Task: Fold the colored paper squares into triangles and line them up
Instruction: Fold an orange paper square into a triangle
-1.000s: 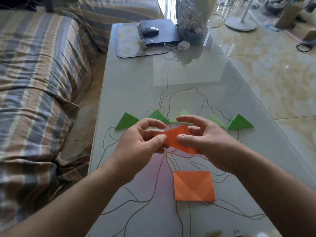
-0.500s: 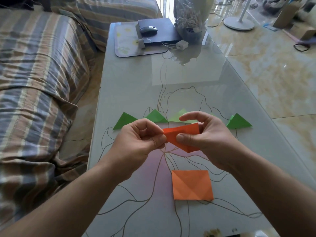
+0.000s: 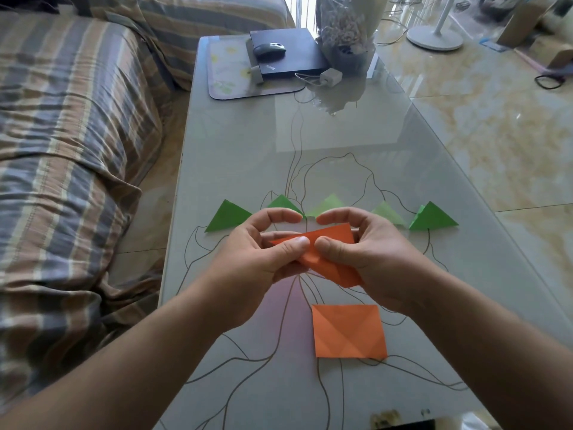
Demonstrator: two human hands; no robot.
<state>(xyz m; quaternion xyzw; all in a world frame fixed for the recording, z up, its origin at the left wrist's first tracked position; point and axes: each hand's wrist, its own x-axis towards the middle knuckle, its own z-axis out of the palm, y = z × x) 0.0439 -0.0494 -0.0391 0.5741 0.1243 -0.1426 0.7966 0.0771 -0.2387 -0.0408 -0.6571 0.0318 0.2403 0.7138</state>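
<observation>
Both hands hold a folded orange paper [image 3: 333, 257] above the glass table. My left hand [image 3: 257, 252] pinches its left end between thumb and fingers. My right hand [image 3: 369, 256] pinches its right part, thumb on top. A flat orange square [image 3: 348, 332] with crease lines lies on the table just below the hands. Behind the hands runs a row of several green folded triangles, from the far-left triangle [image 3: 228, 216] to the far-right triangle [image 3: 432, 217]; the middle ones are partly hidden by my fingers.
At the far end of the glass table [image 3: 242, 150] lie a mat [image 3: 226, 76], a black laptop [image 3: 294, 57] with a mouse [image 3: 269, 50], a white charger [image 3: 330, 77] and a wrapped bouquet [image 3: 344, 35]. A striped sofa [image 3: 68, 135] runs along the left.
My two hands have drawn closer together on the orange paper, and it has been folded over further, its lower corner now pointing down to the right.
</observation>
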